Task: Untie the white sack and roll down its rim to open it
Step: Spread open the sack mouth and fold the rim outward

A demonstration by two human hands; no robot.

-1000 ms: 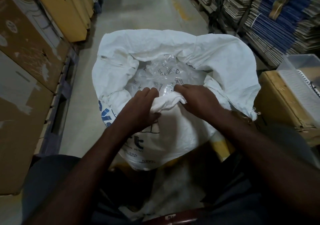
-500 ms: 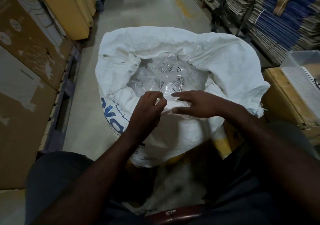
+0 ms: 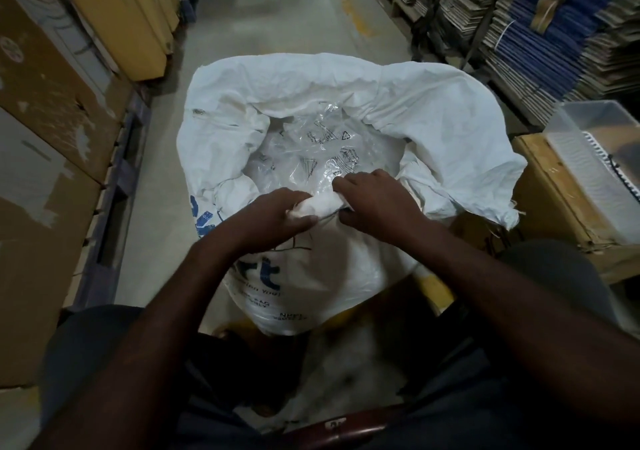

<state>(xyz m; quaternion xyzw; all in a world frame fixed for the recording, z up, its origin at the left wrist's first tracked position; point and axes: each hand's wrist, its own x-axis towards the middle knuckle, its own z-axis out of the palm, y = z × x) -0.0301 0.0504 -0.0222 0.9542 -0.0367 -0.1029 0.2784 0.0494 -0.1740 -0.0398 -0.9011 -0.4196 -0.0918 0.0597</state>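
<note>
Two hands work the near rim of the white sack [image 3: 433,127], which stands open on the floor between cardboard boxes [image 3: 52,110] and stacked flat cartons [image 3: 554,34]. Left hand [image 3: 273,215] and right hand [image 3: 375,203] are both clamped on one rolled fold of rim [image 3: 320,205], set close together, probably so the roll turns evenly. Clear plastic bags [image 3: 311,158] show inside. Far rim looks already folded outward.

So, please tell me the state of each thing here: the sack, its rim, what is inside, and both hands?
White sack: untied, mouth open.
Near rim: bunched into a roll.
Clear plastic liner: crumpled, exposed inside.
Left hand: closed on the roll.
Right hand: closed on the roll.
Clear plastic bin: lidless.
</note>
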